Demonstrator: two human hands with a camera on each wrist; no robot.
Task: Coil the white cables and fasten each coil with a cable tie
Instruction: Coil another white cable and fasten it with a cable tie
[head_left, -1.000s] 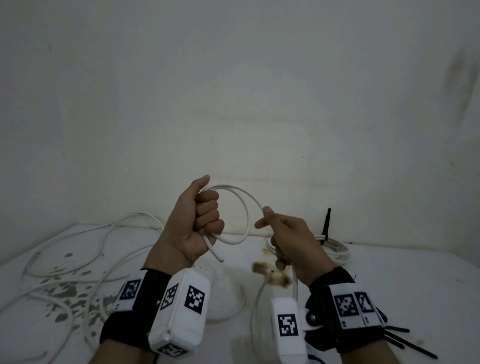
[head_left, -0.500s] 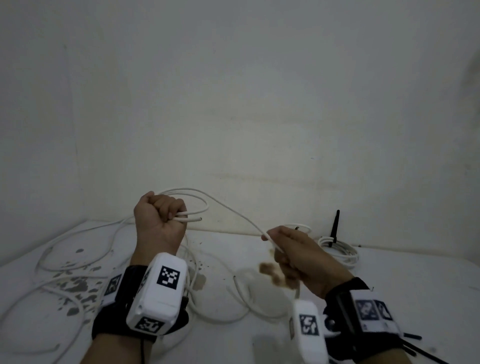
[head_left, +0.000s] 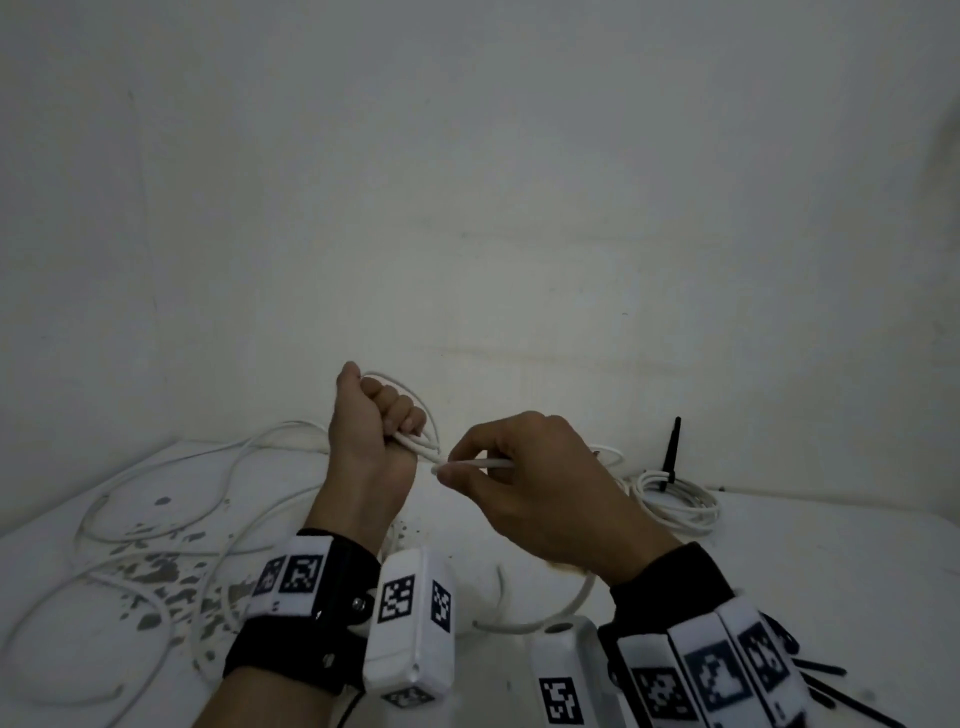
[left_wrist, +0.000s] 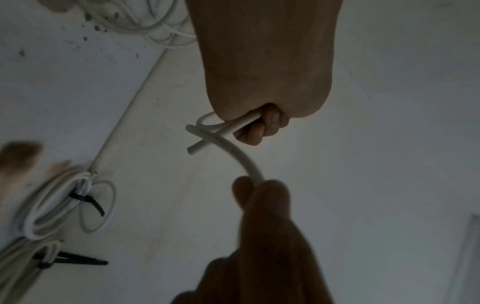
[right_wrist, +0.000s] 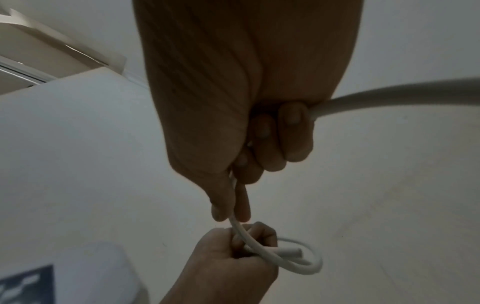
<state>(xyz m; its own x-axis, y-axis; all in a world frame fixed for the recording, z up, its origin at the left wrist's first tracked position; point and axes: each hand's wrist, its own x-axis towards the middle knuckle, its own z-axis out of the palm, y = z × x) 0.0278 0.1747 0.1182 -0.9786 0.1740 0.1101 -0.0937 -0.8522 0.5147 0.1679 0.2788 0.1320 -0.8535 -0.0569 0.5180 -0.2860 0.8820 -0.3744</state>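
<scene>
Pale wall (head_left: 467, 182) across the upper view, meeting a white tabletop (head_left: 831, 561) below, the surface flecked with dark chipped patches (head_left: 156, 577) on the left.

Sprawled over the left and middle of that tabletop, loose white cable (head_left: 171, 467) in wide, untidy loops, some strands running under the forearms. Toward the back right, near the wall, a finished coil (head_left: 680, 499) lying flat, bound by a black cable tie (head_left: 671, 457) with its tail sticking upward. Seen from the left wrist, a second bound bundle (left_wrist: 18, 265) just beside the first, with its own black tie (left_wrist: 75, 261) lying along the surface. At the near right edge, partly hidden behind the right wrist band, a few spare black ties (head_left: 826, 670).

Raised above the tabletop, left hand (head_left: 371, 421) closed in a fist around small loops of the working cable (head_left: 421, 444), the cut end poking out past the curled fingers (left_wrist: 259, 131) and crossing the strand that leaves the fist. Just beside it, almost touching, right hand (head_left: 540, 478) pinching that same strand between thumb and forefinger close to the left fist, the other fingers (right_wrist: 293, 131) curled around it further back. Beyond the right palm, the strand trailing out toward the side and down to the tabletop, where a slack curve (head_left: 571, 608) shows between the two wrists.

Strapped on both wrists, black bands carrying white blocks printed with square black-and-white markers (head_left: 397, 597).
</scene>
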